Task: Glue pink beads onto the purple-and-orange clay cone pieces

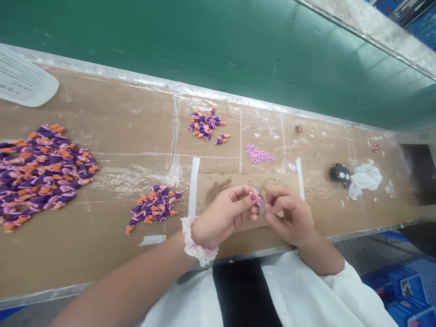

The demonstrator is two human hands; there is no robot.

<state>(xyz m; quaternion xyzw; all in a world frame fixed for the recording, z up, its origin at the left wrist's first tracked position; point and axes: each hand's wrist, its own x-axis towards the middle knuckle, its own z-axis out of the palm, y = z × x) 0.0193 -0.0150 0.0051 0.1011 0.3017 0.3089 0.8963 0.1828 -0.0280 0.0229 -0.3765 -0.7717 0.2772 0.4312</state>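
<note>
My left hand (223, 215) and my right hand (289, 213) meet over the near edge of the cardboard-covered table (112, 136). Both pinch one small clear round piece (260, 203) with a bit of purple and orange inside it; what it is exactly I cannot make out. A pink and white scrunchie (195, 247) circles my left wrist. Just left of my left hand lies a small heap of purple, orange and pink pieces (155, 209). A patch of tiny pink beads (259, 153) lies beyond my hands.
A large heap of the same purple pieces (41, 170) covers the left side, a smaller one (206, 125) sits at the back. A black round toy (339, 173) and crumpled white cloth (364, 178) lie right. A green belt (238, 50) runs behind. White tray (23, 84) far left.
</note>
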